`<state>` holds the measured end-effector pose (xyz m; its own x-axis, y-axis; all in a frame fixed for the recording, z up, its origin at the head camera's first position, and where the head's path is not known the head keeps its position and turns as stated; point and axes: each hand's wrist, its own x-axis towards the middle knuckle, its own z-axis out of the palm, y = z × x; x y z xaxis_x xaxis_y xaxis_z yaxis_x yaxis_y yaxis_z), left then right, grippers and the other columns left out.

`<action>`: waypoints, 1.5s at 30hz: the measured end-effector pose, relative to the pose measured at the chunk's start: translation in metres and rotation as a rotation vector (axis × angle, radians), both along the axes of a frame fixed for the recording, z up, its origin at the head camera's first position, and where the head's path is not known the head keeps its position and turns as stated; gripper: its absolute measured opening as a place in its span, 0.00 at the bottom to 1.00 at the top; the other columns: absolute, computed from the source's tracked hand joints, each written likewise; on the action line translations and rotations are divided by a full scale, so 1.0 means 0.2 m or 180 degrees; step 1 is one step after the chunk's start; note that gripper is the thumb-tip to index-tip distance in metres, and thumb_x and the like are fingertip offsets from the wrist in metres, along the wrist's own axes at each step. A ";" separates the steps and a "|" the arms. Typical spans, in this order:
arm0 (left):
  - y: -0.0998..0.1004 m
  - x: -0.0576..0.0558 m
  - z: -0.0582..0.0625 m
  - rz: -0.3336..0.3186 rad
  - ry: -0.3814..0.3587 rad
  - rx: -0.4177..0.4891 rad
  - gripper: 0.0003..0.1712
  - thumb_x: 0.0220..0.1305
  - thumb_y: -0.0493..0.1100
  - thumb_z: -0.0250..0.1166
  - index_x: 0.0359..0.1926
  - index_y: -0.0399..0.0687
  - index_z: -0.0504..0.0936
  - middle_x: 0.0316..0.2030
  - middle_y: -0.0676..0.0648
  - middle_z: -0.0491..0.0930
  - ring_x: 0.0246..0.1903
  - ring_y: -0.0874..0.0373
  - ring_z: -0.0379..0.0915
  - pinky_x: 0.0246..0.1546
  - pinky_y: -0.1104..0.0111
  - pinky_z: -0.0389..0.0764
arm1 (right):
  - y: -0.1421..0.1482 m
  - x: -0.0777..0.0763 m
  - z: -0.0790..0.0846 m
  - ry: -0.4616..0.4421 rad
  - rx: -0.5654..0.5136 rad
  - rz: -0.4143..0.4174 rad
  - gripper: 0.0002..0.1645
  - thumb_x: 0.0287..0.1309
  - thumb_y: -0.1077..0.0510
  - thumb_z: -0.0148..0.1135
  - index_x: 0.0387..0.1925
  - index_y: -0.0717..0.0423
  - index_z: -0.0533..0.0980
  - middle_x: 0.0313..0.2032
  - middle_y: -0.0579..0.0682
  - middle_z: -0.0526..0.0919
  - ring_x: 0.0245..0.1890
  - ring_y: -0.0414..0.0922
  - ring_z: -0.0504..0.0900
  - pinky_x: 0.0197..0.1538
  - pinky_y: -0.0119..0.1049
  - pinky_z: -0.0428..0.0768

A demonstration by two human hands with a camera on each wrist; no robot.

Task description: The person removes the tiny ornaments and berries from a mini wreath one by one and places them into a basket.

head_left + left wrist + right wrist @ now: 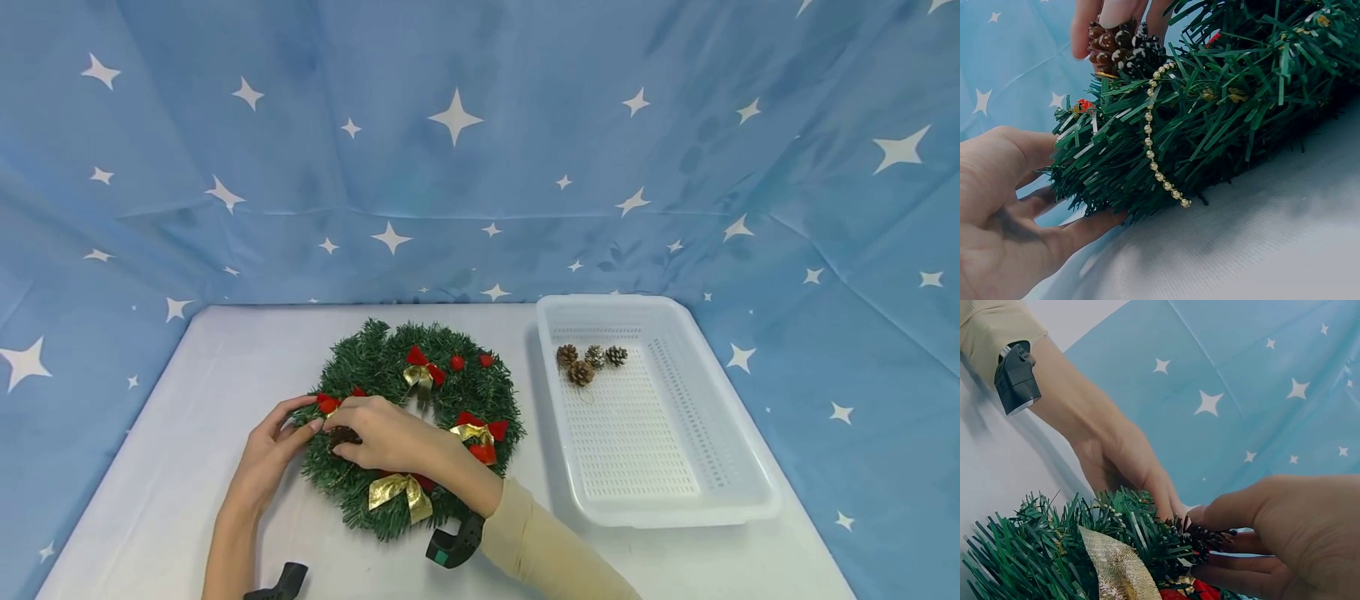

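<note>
A green tinsel Christmas wreath (442, 342) lies on the table, trimmed with red-and-gold bows (401, 492) and red baubles. My left hand (273, 446) grips its left edge; in the left wrist view, fingers of that hand (1010, 206) reach under the greenery. My right hand (382, 429) crosses over the wreath and pinches a brown pine cone (1125, 50) with whitish tips against the left side. Part of the cone (1200, 540) is hidden by the fingers in the right wrist view. A string of gold beads (1149, 125) hangs down the wreath's side.
To the right stands a white plastic basket (742, 492) with several pine cones (581, 372) at its back left. A white cloth (247, 350) covers the table. Behind and at the sides hangs a blue curtain (525, 167) with white stars.
</note>
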<state>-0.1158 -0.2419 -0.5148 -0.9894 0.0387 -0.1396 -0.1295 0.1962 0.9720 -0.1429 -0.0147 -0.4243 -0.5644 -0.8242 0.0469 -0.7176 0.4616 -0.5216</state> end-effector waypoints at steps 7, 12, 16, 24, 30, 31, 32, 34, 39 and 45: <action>0.01 0.00 -0.01 -0.0007 0.0017 -0.0016 0.32 0.75 0.51 0.63 0.74 0.47 0.67 0.77 0.41 0.57 0.55 0.79 0.71 0.50 0.78 0.79 | 0.05 0.02 0.01 0.0045 -0.0098 -0.0061 0.20 0.70 0.57 0.66 0.60 0.57 0.80 0.55 0.49 0.84 0.39 0.31 0.82 0.41 0.15 0.74; 0.00 0.00 0.00 -0.0008 0.0013 -0.0034 0.32 0.75 0.52 0.63 0.74 0.47 0.67 0.78 0.41 0.55 0.58 0.77 0.68 0.49 0.78 0.78 | 0.09 0.02 0.03 0.0079 -0.0110 -0.0136 0.20 0.70 0.57 0.66 0.60 0.57 0.80 0.54 0.49 0.84 0.36 0.30 0.80 0.40 0.14 0.74; 0.00 0.00 0.01 -0.0005 -0.0001 -0.0014 0.32 0.75 0.51 0.63 0.73 0.46 0.68 0.78 0.41 0.55 0.58 0.76 0.68 0.49 0.78 0.79 | 0.12 0.03 0.03 0.0081 -0.0134 -0.0190 0.19 0.70 0.57 0.66 0.59 0.57 0.81 0.54 0.50 0.84 0.34 0.30 0.78 0.38 0.15 0.73; 0.01 0.00 0.00 0.0016 -0.0009 0.0000 0.32 0.75 0.50 0.64 0.73 0.45 0.67 0.79 0.40 0.53 0.75 0.38 0.58 0.49 0.81 0.77 | 0.18 0.03 0.04 0.0102 -0.0226 -0.0292 0.19 0.70 0.57 0.66 0.59 0.59 0.80 0.54 0.51 0.84 0.36 0.33 0.82 0.39 0.14 0.74; 0.00 0.00 0.01 0.0012 -0.0023 0.0043 0.33 0.75 0.50 0.64 0.74 0.45 0.67 0.80 0.39 0.50 0.76 0.34 0.53 0.48 0.81 0.77 | 0.23 0.04 0.05 0.0088 -0.0264 -0.0432 0.18 0.70 0.57 0.65 0.59 0.58 0.81 0.55 0.51 0.83 0.39 0.36 0.83 0.40 0.16 0.76; 0.00 0.00 0.01 0.0007 -0.0022 0.0036 0.33 0.75 0.50 0.64 0.74 0.45 0.67 0.80 0.38 0.50 0.76 0.34 0.53 0.48 0.81 0.77 | 0.24 0.04 0.05 0.0084 -0.0269 -0.0452 0.18 0.70 0.57 0.65 0.58 0.58 0.81 0.55 0.51 0.84 0.40 0.37 0.84 0.41 0.17 0.76; 0.00 0.00 0.01 0.0003 -0.0023 0.0033 0.33 0.75 0.50 0.64 0.74 0.45 0.67 0.80 0.38 0.50 0.76 0.34 0.53 0.48 0.81 0.77 | 0.25 0.04 0.05 0.0089 -0.0270 -0.0474 0.18 0.70 0.57 0.65 0.58 0.58 0.81 0.54 0.51 0.84 0.42 0.38 0.84 0.42 0.18 0.77; 0.00 0.00 0.01 -0.0008 -0.0029 0.0028 0.33 0.75 0.50 0.64 0.74 0.45 0.66 0.80 0.38 0.49 0.76 0.34 0.52 0.48 0.82 0.77 | 0.27 0.05 0.05 0.0082 -0.0275 -0.0518 0.18 0.70 0.57 0.65 0.58 0.58 0.81 0.54 0.51 0.84 0.45 0.40 0.84 0.44 0.20 0.78; -0.01 0.00 0.01 -0.0013 -0.0043 0.0037 0.33 0.74 0.50 0.64 0.74 0.45 0.67 0.81 0.38 0.48 0.77 0.32 0.50 0.49 0.83 0.76 | 0.32 0.06 0.04 0.0112 -0.0342 -0.0603 0.17 0.70 0.59 0.66 0.57 0.59 0.81 0.54 0.52 0.84 0.48 0.43 0.85 0.46 0.24 0.81; -0.01 -0.01 0.01 -0.0009 -0.0038 0.0032 0.33 0.74 0.50 0.65 0.74 0.45 0.67 0.80 0.39 0.49 0.77 0.34 0.52 0.49 0.82 0.77 | 0.40 0.07 0.04 0.0127 -0.0441 -0.0731 0.17 0.69 0.61 0.67 0.56 0.61 0.81 0.52 0.54 0.85 0.46 0.44 0.86 0.45 0.30 0.84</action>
